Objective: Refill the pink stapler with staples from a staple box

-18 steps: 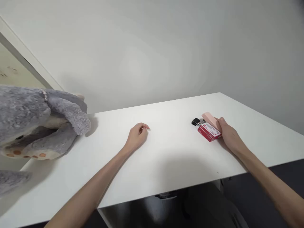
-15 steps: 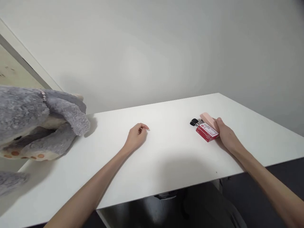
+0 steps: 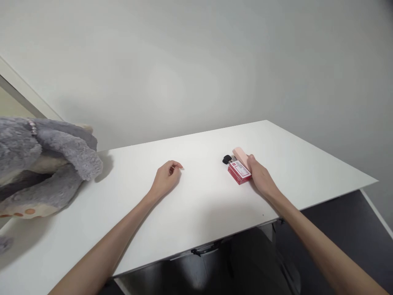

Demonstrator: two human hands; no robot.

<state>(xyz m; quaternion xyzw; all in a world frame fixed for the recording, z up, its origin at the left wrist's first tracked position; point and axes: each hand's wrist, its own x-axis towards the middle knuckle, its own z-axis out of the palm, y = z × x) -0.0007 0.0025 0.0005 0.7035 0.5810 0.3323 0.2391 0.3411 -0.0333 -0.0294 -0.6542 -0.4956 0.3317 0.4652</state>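
On the white table, my left hand rests with its fingers curled inward, and nothing shows in it. Farther right, my right hand is closed on a small group of things. Among them are a pale pink oblong piece under the thumb and a small red-and-white box beside it. Black pieces with metal parts stick out at the far end of the group; their kind is unclear. The fingers under the group are hidden.
A large grey plush toy lies at the table's left end. Behind the table rises a plain pale wall. The table's front edge runs below my forearms, with a dark space and a metal part under it.
The view has turned a little to the right. My right hand, with the box and pink piece, has moved left across the table towards my left hand. My left hand has hardly moved.
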